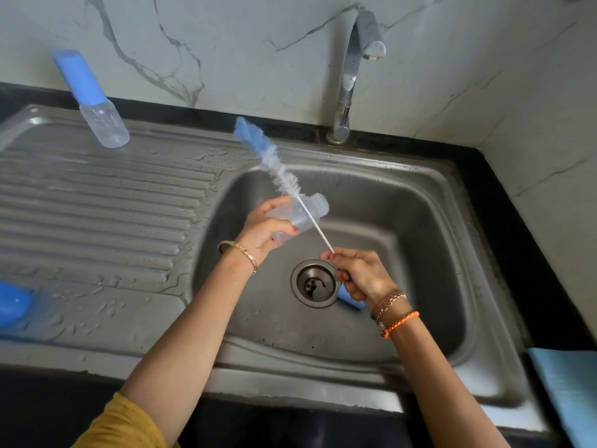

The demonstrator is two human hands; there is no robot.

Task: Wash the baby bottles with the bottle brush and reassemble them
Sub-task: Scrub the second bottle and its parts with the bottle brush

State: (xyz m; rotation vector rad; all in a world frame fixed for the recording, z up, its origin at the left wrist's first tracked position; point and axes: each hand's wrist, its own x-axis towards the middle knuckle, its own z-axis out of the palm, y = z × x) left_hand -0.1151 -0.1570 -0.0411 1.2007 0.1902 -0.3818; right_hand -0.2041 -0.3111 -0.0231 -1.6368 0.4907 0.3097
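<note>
A stainless-steel sink [371, 350] is seen from above, set in a black countertop [517, 221] against a white marble-veined wall [226, 43]. The basin fills the right half of the view, with a round drain [314, 282] near its middle; a ridged drainboard [97, 205], beaded with water, stretches away toward 9 o'clock. A chrome tap [352, 76] rises at 12 o'clock, its spout turned right. Over the basin, an uncapped clear baby bottle [298, 216] is gripped by the left hand [263, 231], fingers and thumb curled round its body, mouth pointing toward 2 o'clock. A bottle brush [274, 166] is held by the right hand [361, 276]: the thin white stem is pinched between fingertips while the blue handle is enclosed by the curled fingers. The stem crosses in front of the bottle, and the white-and-blue bristles reach toward 11 o'clock, outside the bottle. A second baby bottle [97, 105] with a blue cap stands at the drainboard's far edge, at 10 o'clock. A blurred blue object [13, 305] is seen at 9 o'clock, and a pale blue cloth [568, 389] lies at 4 o'clock. Bracelets are worn on both wrists, and a mustard sleeve [122, 425] is visible at 7 o'clock.
</note>
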